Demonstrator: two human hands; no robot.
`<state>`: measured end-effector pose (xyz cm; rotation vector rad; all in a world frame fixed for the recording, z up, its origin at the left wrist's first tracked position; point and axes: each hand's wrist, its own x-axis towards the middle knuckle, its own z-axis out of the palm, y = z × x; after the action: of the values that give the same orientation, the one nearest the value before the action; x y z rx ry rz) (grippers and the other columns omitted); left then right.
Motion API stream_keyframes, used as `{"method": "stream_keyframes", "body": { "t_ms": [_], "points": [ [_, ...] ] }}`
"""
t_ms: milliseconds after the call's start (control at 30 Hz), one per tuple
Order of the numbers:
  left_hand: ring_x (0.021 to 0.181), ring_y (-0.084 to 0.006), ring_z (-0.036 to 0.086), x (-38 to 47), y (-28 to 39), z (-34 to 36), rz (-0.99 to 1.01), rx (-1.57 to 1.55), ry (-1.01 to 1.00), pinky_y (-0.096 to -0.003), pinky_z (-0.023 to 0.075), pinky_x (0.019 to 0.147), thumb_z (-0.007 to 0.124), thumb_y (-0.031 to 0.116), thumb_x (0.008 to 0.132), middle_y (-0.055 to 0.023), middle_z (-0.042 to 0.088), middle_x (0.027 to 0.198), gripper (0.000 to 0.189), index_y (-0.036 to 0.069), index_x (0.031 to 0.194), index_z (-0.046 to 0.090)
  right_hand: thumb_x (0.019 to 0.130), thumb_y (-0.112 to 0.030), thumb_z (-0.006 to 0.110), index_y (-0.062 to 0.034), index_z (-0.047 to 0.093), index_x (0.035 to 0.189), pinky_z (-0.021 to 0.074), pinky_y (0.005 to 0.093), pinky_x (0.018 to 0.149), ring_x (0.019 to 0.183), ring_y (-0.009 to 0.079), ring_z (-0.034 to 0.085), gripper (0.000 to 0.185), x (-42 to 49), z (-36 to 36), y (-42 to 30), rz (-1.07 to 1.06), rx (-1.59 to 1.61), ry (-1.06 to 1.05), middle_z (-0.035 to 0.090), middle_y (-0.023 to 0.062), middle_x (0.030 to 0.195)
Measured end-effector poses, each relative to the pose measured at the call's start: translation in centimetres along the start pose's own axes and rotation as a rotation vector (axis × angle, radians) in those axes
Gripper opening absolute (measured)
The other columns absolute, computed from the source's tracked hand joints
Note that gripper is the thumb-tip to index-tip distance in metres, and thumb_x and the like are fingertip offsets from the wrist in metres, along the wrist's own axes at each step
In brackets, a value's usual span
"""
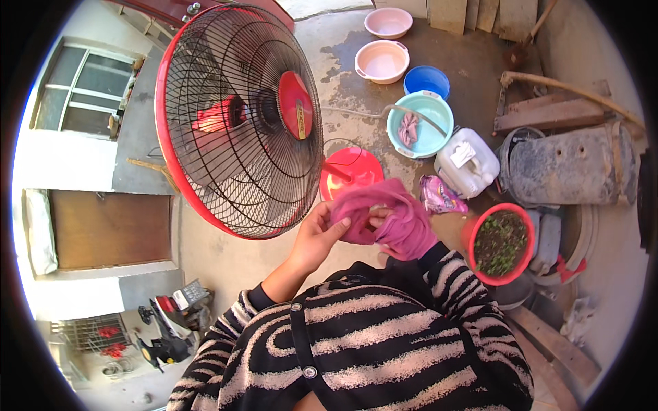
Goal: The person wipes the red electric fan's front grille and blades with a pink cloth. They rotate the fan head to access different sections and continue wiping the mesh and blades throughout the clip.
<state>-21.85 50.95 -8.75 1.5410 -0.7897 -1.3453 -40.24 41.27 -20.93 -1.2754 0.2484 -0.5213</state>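
Note:
A pink cloth hangs bunched in front of my chest. With thumb and fingers my left hand pinches its left edge. Folds of the cloth cover most of my right hand and wrist; only some curled fingers show through a gap, gripping the fabric. Just left of and above my hands stands a red pedestal fan with a black wire guard. Its round red base rests on the concrete floor beyond the cloth.
A teal basin holds a wet-looking pink cloth and a hose. Nearby are a blue bucket, two pale pink basins, a plastic jerrycan and a purple detergent bag. A red planter stands at right.

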Motion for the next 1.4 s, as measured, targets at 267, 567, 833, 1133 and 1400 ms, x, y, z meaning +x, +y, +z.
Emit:
{"method": "stream_keyframes", "body": {
  "t_ms": [267, 567, 833, 1133, 1400],
  "points": [
    [0.115, -0.0179, 0.061, -3.1, 1.7, 0.2, 0.114, 0.17, -0.013, -0.0313, 0.0494, 0.1, 0.061, 0.001, 0.099, -0.0114, 0.062, 0.123, 0.039, -0.005, 0.135, 0.046, 0.095, -0.028, 0.069, -0.0065, 0.062, 0.131, 0.0426, 0.0366, 0.108, 0.122, 0.0241, 0.057, 0.042, 1.9, 2.0, 0.4, 0.039, 0.444, 0.023, 0.062, 0.0077, 0.13],
    [0.132, -0.0296, 0.053, -9.5, 10.2, -5.2, 1.063, 0.847, 0.435, -0.0439, 0.0423, 0.11, 0.061, -0.008, 0.091, -0.0181, 0.057, 0.139, 0.048, -0.003, 0.137, 0.052, 0.092, -0.031, 0.069, -0.0082, 0.058, 0.136, 0.0412, 0.0374, 0.109, 0.125, 0.0252, 0.054, 0.05, 4.4, 3.0, -5.2, -0.158, 0.027, 0.25, 0.059, 0.0089, 0.135],
    [0.147, -0.0289, 0.027, -3.1, 11.4, -7.2, 0.65, 0.588, 0.71, -0.0434, 0.0231, 0.121, 0.084, 0.014, 0.076, -0.0162, 0.022, 0.161, 0.112, 0.003, 0.16, 0.01, 0.09, -0.034, 0.07, -0.0097, 0.054, 0.14, 0.04, 0.0382, 0.11, 0.129, 0.0263, 0.051, 0.058, 7.6, 8.1, -8.6, -0.379, -0.545, 0.164, 0.055, 0.01, 0.14],
    [0.141, -0.0264, 0.034, -2.5, 10.4, -6.5, 0.748, 0.513, 0.658, -0.0397, 0.0303, 0.116, 0.085, 0.01, 0.073, -0.0168, 0.03, 0.156, 0.114, 0.002, 0.159, 0.011, 0.089, -0.043, 0.07, -0.0014, 0.038, 0.149, 0.0288, 0.0469, 0.118, 0.14, 0.0407, 0.037, 0.08, 9.4, 11.3, -8.7, -0.405, -0.736, 0.422, 0.04, 0.0233, 0.152],
    [0.139, -0.0262, 0.037, -2.2, 10.0, -6.2, 0.76, 0.568, 0.739, -0.0399, 0.0301, 0.117, 0.084, 0.009, 0.073, -0.017, 0.029, 0.156, 0.113, 0.003, 0.159, 0.01, 0.087, -0.038, 0.073, -0.0023, 0.05, 0.14, 0.0411, 0.0467, 0.106, 0.125, 0.0386, 0.052, 0.068, 12.8, 8.2, -10.5, -0.296, -0.671, 0.534, 0.055, 0.0231, 0.133]
  ]
}}
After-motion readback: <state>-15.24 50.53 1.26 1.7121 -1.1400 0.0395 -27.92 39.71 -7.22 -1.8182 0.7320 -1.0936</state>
